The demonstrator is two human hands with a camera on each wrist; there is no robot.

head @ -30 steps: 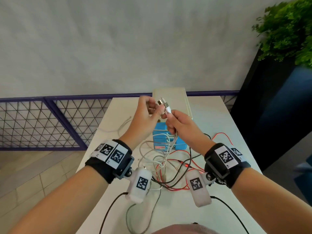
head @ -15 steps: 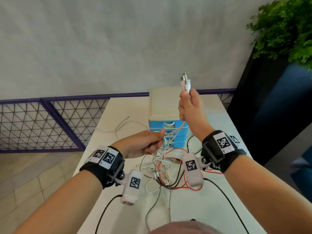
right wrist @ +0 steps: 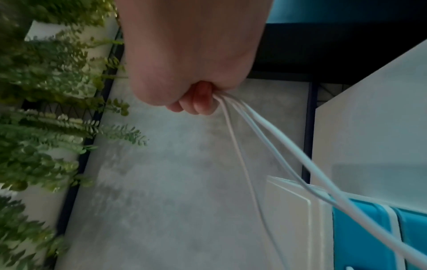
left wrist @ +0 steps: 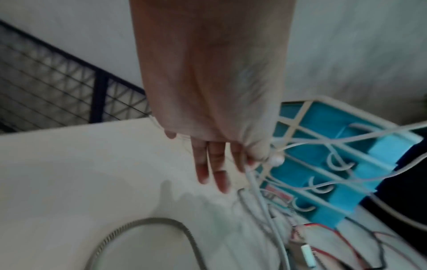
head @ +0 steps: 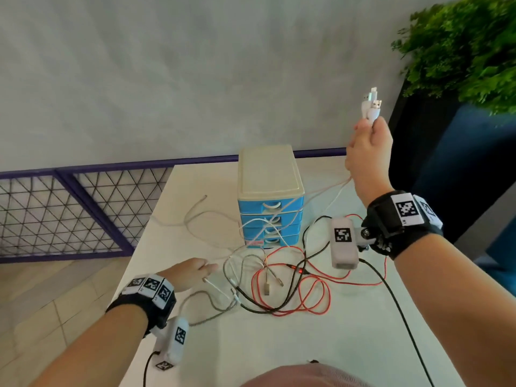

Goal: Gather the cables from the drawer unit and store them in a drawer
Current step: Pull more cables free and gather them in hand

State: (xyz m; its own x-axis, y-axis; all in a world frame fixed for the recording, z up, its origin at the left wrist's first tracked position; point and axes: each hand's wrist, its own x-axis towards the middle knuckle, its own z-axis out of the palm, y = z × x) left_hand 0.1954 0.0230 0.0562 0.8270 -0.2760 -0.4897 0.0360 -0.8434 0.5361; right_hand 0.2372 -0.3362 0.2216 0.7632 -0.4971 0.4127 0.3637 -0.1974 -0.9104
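Railing (head: pixel 69 219): purple frame with wire mesh, far left, beyond the counter edge
Left hand (head: pixel 187 275): low over the counter (head: pixel 335 344), fingers (left wrist: pixel 212 175) mostly straight, with thumb and forefinger pinching a thin white cable (head: pixel 217 289)
Loose white cable (head: pixel 192 213): lies alone on the counter, left of the drawer unit
Drawer unit (head: pixel 269 174): small, cream top, four blue drawers, all closed, standing at the middle of the counter
Cable tangle (head: pixel 284 289): red, black, white and braided grey cables heaped on the counter just in front of the drawer unit, several plugs lying loose among them
White cable bundle (head: pixel 370 106): plug ends stick up above the right fist; the strands run down from it and cross the drawer fronts toward the tangle
Right hand (head: pixel 368 152): raised high to the right of the drawer unit, clenched around the white cable bundle
Plant (head: pixel 460 48): green foliage, top right corner, above a dark planter
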